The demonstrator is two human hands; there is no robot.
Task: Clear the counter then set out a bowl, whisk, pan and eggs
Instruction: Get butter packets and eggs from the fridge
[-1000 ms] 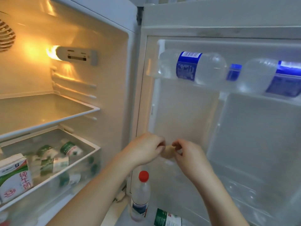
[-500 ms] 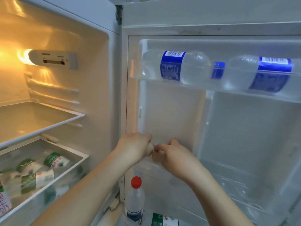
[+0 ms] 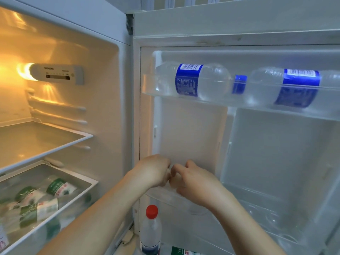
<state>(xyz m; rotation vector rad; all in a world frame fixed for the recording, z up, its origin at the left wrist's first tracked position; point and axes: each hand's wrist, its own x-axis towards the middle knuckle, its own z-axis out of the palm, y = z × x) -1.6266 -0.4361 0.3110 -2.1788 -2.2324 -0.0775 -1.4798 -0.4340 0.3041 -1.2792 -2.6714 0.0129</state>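
Both of my hands meet at the clear egg shelf (image 3: 261,212) in the open fridge door. My left hand (image 3: 152,171) has its fingers curled in, and a pale egg (image 3: 168,171) barely shows at its fingertips. Right beside it, my right hand (image 3: 196,182) curls its fingers down over the shelf's left end and pinches a second pale egg (image 3: 174,182), which is mostly hidden and blurred. No bowl, whisk or pan is in view.
Two blue-labelled water bottles (image 3: 191,80) lie on the upper door shelf. A red-capped bottle (image 3: 151,229) stands in the bottom door rack under my hands. Inside the fridge are a glass shelf (image 3: 55,142) and a drawer of green-labelled bottles (image 3: 46,197).
An egg seen between both hands a second ago went into my left hand. My right hand then dipped back onto the shelf's left end. My view shifted slightly right.
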